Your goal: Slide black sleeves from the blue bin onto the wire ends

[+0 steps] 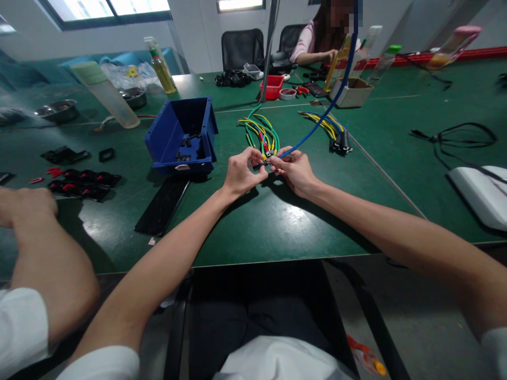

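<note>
— White shirt (279, 359) closest, bunched over dark trousers (222, 316), short of the edge of the green table (253, 227). And the hands?

— Both over the table, nearly meeting at the fingertips. Left hand (244, 170): thumb and forefinger narrowed on a small dark piece (260, 165). Right hand (297, 170): pinched too, apparently on the lower end of the blue cable (325, 113). Cannot tell of any join between piece and cable; too small, partly covered by fingers.

— Cable running where?

— Up and rightward from the fingers, out past the top. Just beyond the hands, a bundle of yellow and green wires (273, 132); to the left, the blue bin (158, 150); to the right, a second bundle (327, 125) with black ends.

— Handling of the cable?

— Probably light, smooth and springy, judging by that long, clean curve. Best pinched close to the end, without sharp bending.

— And the dark piece?

— Likely light, hard, easily dropped. Best held by the sides, thumb against fingertip, no heavy squeeze.
</note>
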A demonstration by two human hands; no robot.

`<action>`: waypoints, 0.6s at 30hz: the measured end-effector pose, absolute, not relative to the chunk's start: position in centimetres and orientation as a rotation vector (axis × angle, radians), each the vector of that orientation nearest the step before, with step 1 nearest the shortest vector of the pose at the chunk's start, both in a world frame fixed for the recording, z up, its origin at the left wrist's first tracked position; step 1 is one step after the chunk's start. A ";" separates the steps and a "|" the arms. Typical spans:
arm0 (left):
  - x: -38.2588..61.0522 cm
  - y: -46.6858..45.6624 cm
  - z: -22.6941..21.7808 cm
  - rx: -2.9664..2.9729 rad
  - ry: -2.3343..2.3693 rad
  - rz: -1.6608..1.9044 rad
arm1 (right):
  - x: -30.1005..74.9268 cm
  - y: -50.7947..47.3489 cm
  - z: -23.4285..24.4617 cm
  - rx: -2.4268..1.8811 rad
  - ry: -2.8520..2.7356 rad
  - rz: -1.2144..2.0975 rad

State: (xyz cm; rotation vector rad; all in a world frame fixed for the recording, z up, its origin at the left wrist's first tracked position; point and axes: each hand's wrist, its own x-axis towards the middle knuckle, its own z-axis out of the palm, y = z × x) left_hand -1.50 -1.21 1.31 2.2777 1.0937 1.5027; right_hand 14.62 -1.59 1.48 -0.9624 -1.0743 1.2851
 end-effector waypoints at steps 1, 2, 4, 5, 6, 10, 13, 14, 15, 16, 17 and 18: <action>-1.5 -1.2 1.3 2.276 1.091 1.503 | 14.6 -1.6 1.5 -0.959 -1.076 1.288; -1.5 -1.2 1.3 2.276 1.089 1.503 | 14.6 -1.6 1.4 -0.952 -1.080 1.290; -1.4 -1.3 1.4 2.276 1.089 1.500 | 14.6 -1.5 1.3 -0.938 -1.089 1.292; -1.4 -1.3 1.4 2.276 1.089 1.500 | 14.6 -1.5 1.3 -0.935 -1.093 1.291; -1.4 -1.3 1.4 2.277 1.085 1.503 | 14.6 -1.6 1.3 -0.935 -1.095 1.290; -1.4 -1.2 1.3 2.281 1.052 1.523 | 14.7 -1.6 1.3 -0.952 -1.107 1.295; -1.4 -1.2 1.3 2.291 1.064 1.518 | 14.7 -1.6 1.3 -0.963 -1.112 1.302; -1.5 -1.1 1.2 2.293 1.071 1.515 | 14.7 -1.5 1.3 -0.966 -1.112 1.302; -1.5 -1.1 1.2 2.296 1.076 1.513 | 14.7 -1.5 1.2 -0.968 -1.113 1.303; -1.5 -1.1 1.2 2.297 1.075 1.514 | 14.7 -1.5 1.2 -0.968 -1.112 1.306; -1.5 -1.1 1.2 2.298 1.070 1.516 | 14.8 -1.5 1.2 -0.967 -1.111 1.312; -1.5 -1.1 1.2 2.299 1.064 1.518 | 14.8 -1.5 1.1 -0.964 -1.110 1.319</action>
